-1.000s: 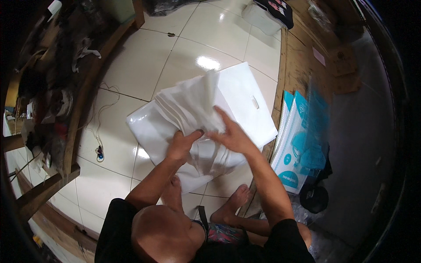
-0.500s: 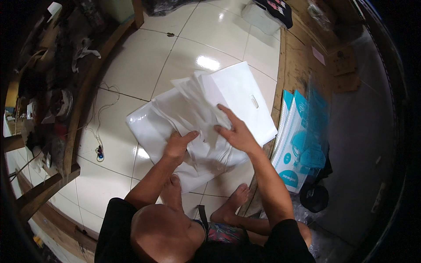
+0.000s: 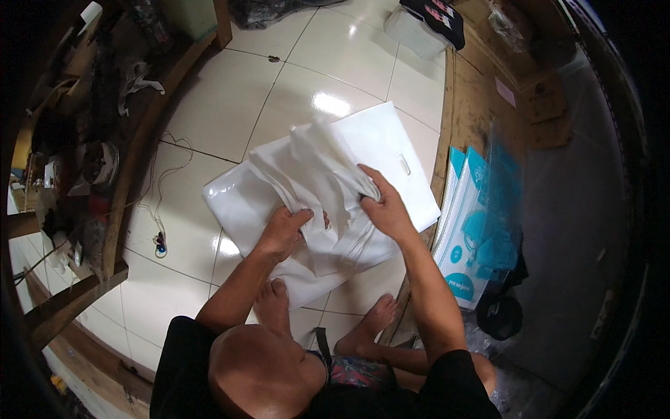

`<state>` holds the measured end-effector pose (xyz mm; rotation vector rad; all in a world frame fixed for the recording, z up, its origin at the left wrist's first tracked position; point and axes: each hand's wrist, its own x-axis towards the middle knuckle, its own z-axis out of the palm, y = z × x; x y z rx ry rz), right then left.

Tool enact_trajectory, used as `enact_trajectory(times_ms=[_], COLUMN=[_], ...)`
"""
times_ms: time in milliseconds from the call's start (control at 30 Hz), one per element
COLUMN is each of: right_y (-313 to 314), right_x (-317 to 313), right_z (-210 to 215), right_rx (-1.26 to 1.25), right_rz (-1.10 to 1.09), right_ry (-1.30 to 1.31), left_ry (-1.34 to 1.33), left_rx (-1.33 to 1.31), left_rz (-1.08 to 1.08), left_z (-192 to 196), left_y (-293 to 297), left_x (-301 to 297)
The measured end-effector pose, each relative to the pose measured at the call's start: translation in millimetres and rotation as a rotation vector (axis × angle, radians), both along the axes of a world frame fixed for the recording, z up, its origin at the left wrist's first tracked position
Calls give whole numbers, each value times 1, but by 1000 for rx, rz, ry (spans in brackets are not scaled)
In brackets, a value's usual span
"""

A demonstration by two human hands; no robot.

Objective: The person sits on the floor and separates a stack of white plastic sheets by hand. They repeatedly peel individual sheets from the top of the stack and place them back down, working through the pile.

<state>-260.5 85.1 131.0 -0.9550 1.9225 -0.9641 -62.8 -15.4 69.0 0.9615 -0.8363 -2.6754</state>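
Note:
A thin white plastic bag, crumpled and partly raised, lies between my hands. My left hand is closed on its near-left part, thumb on top and some fingertips showing through an opening beside it. My right hand pinches gathered folds at its right side. Beneath is a flat stack of glossy white plastic bags, set askew on the floor, with a die-cut handle slot near its right edge. How many bags lie there cannot be made out, and folds hide some of my fingertips.
Teal-and-white printed packs stand along the wooden edge at right, by a black round object. A cluttered wooden shelf runs along the left. Thin wires trail over the tiled floor. Farther off sits a pale plastic container with dark cloth on it.
My right hand has shifted slightly right and down, its fingers now closed on the plastic. The thin bag looks pulled wider between my hands, and its far edge has moved.

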Motion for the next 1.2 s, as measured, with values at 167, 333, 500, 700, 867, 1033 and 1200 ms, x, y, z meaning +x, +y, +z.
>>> enact_trajectory(times_ms=[167,333,500,700,867,1033,1200], right_y=[-14,-10,-2,-4,-14,-2,-2], right_x=[18,36,15,4,40,12,-7], right_z=[16,-7,3,7,-4,-1,13], right_rx=[251,192,158,70,225,144,33], right_rz=[159,284,150,164,323,178,72], right_ry=[-103,30,30,12,44,0,-103], left_ry=[-254,-29,115,-97,-81,108,19], left_rx=[-223,-21,107,-138,-51,146,-5], left_rz=[100,14,34,109,86,63,-22], left_z=[-3,-17,-3,-6,-12,-11,-3], left_y=[18,6,1,10,18,3,3], left_x=[-15,-12,2,-8,-22,-4,-4])
